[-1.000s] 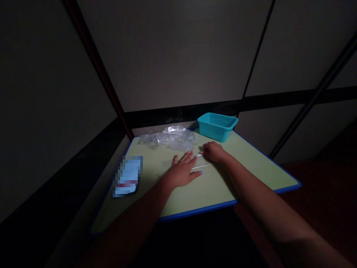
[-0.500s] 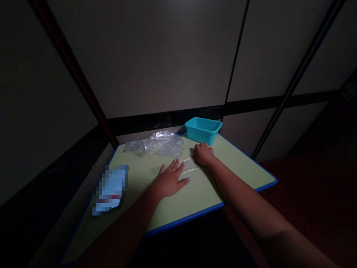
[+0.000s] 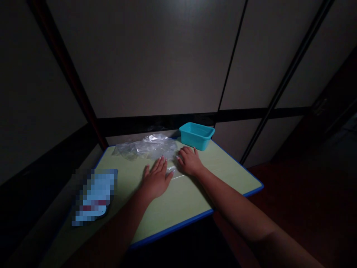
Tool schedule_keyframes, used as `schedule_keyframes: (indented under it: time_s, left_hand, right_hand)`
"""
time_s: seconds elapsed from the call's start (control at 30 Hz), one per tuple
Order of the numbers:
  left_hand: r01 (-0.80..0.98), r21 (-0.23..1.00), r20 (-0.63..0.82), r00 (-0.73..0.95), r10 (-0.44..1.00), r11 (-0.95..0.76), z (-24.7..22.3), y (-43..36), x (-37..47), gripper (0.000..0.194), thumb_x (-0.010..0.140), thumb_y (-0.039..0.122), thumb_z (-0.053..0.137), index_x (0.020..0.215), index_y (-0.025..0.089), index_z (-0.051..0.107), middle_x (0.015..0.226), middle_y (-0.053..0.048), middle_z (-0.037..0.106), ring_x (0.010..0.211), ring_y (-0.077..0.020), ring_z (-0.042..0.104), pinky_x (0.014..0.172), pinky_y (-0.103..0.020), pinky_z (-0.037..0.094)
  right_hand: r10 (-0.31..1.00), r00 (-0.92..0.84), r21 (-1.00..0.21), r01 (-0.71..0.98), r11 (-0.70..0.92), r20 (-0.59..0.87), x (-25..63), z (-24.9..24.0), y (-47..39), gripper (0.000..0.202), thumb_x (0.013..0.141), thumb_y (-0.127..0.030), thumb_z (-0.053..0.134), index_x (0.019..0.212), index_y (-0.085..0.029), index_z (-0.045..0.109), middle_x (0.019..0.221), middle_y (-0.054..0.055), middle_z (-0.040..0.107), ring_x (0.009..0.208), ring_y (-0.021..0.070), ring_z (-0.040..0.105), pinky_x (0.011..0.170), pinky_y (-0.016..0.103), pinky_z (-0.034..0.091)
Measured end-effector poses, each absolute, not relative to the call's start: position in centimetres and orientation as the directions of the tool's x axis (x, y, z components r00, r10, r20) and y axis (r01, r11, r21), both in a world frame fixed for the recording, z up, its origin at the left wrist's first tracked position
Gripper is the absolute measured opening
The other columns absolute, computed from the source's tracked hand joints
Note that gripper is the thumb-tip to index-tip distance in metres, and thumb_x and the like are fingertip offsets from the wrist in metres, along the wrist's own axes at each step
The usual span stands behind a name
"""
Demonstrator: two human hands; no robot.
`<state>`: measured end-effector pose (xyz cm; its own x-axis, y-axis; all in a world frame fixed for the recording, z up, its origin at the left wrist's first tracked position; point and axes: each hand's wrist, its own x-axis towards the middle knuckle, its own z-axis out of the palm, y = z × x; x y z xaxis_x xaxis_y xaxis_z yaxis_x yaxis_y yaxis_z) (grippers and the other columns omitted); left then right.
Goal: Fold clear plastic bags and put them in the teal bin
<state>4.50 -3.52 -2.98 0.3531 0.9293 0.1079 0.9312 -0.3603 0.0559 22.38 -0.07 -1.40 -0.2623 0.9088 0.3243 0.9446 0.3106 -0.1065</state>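
A flat strip of clear plastic (image 3: 178, 176) lies on the pale green table (image 3: 178, 208), partly covered by both hands. My left hand (image 3: 156, 178) rests palm down at its left end, fingers spread. Over the right part of the strip lies my right hand (image 3: 190, 160), its fingers apart and slightly bent, with nothing visibly gripped. Just beyond the fingertips is a crumpled heap of clear plastic bags (image 3: 150, 146). A turquoise plastic basket (image 3: 196, 137) stands upright behind my right hand, apart from it.
At the table's left side lies a blurred-out flat object with a lit, bluish face (image 3: 96, 195). Blue edging (image 3: 173, 229) runs round the table. Dark-trimmed wall panels (image 3: 156, 67) rise directly behind it.
My right hand has gone from curled fingers to spread ones and moved left, nearer my left hand. The left hand stays flat. The whole view has shifted slightly.
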Motion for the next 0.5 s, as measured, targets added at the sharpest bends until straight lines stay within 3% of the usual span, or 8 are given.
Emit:
schedule_keyframes:
  time_s: [0.1, 0.27, 0.5]
  left_hand:
    - [0.964, 0.053, 0.111, 0.252, 0.961, -0.259, -3.2, -2.8, 3.9, 0.059, 0.091, 0.042, 0.016, 0.143, 0.014, 0.02, 0.151, -0.005, 0.008, 0.139, -0.0209, 0.008, 0.108, -0.054, 0.012]
    - [0.977, 0.051, 0.04, 0.206, 0.978, -0.208, -3.7, -2.3, 3.4, 0.058, 0.089, 0.036, 0.018, 0.143, 0.014, 0.019, 0.151, -0.005, 0.007, 0.139, -0.0226, 0.006, 0.106, -0.058, 0.014]
    - [0.977, 0.079, -0.033, 0.199, 0.98, -0.195, -3.5, -2.3, 3.4, 0.062, 0.089, 0.04, 0.016, 0.144, 0.014, 0.013, 0.151, -0.004, 0.003, 0.139, -0.0197, 0.005, 0.107, -0.056, 0.014]
  right_hand:
    - [0.89, -0.363, -0.118, 0.906, 0.407, 0.277, 21.4, -1.6, -0.7, 0.045, 0.092, -0.039, 0.026, 0.129, -0.019, 0.041, 0.145, 0.011, 0.031, 0.135, 0.0224, 0.017, 0.106, 0.055, 0.002]
    - [0.844, -0.518, -0.18, 0.825, 0.536, 0.139, 19.3, -1.9, -2.5, 0.059, 0.092, -0.049, 0.015, 0.142, -0.018, 0.024, 0.149, 0.009, 0.019, 0.138, 0.021, 0.011, 0.107, 0.054, 0.003]
    - [0.857, -0.515, -0.238, 0.833, 0.5, -0.003, 19.6, -2.5, -3.5, 0.067, 0.089, -0.057, 0.01, 0.145, -0.02, 0.012, 0.15, 0.008, 0.012, 0.138, 0.0208, 0.008, 0.108, 0.054, 0.005]
